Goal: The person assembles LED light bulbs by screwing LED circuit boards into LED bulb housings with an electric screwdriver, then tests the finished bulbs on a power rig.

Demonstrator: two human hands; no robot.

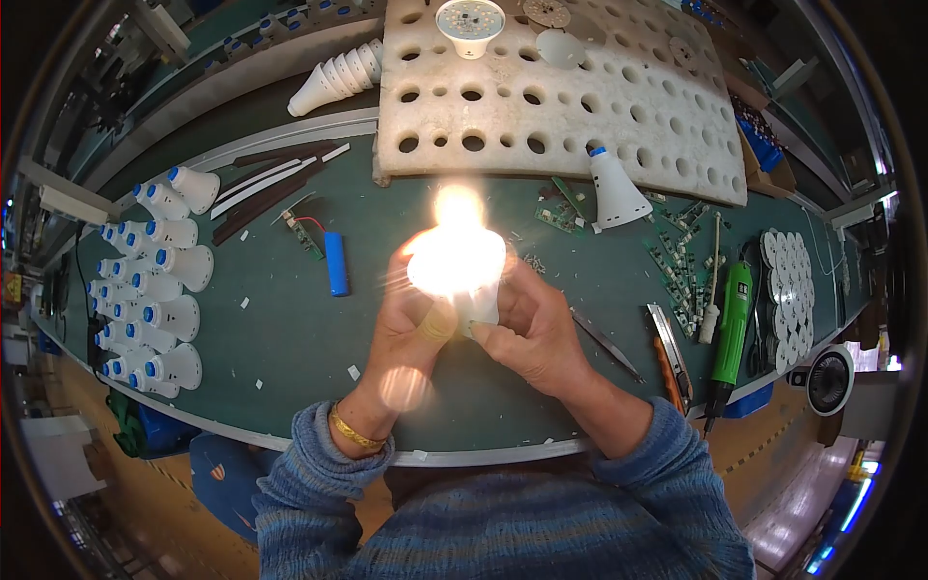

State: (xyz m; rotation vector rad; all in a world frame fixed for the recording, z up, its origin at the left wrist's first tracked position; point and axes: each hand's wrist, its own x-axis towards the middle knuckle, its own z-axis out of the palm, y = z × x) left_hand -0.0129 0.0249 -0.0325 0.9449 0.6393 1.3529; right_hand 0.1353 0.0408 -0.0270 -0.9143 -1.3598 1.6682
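Note:
Brightly lit, a white lamp (480, 306) is held between both hands above the middle of the green mat. Its glare washes out the upper part and some fingertips. My left hand (416, 314) wraps round its left side, and my right hand (527, 329) grips the right side, thumb near the lower end. Left of my hands lies a blue cylindrical battery (335, 264) beside a small circuit board with a red wire (304, 236). Tweezers (607, 345) rest just right of my right hand.
White lamp housings with blue ends (179, 316) stand at the left. A foam board with holes (561, 97) spans the back. At the right are circuit boards (677, 275), a knife (670, 348), a green electric screwdriver (735, 324) and stacked white discs (790, 295).

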